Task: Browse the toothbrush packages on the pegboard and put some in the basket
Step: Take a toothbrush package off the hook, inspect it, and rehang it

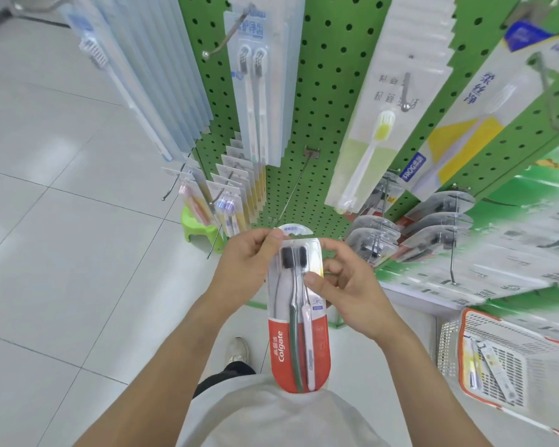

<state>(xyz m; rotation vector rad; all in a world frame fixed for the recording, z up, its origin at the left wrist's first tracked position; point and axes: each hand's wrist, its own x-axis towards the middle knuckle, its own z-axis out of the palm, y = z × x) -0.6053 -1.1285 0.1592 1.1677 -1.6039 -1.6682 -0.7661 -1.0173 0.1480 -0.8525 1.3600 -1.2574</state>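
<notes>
While we stand facing the green pegboard [329,101], we've got a Colgate toothbrush pack [299,317] held up in front of our chest with both hands. Our left hand [249,262] pinches the top left corner of the card, thumb on the front, and our right hand [346,295] grips the right edge, thumb pressed on the clear blister near the brush necks. Two brushes sit inside, dark bristles up top, red card at the bottom. More toothbrush packages hang on hooks all over the board, like the yellow-bristled one [368,137] up to our right and a twin pack [255,88] higher in the middle. Down at the lower right is the orange-rimmed basket [465,359] with a couple of packs [491,366] already lying in it. A little green stool [200,229] sits on the tiled floor [62,253] by the board's foot.
</notes>
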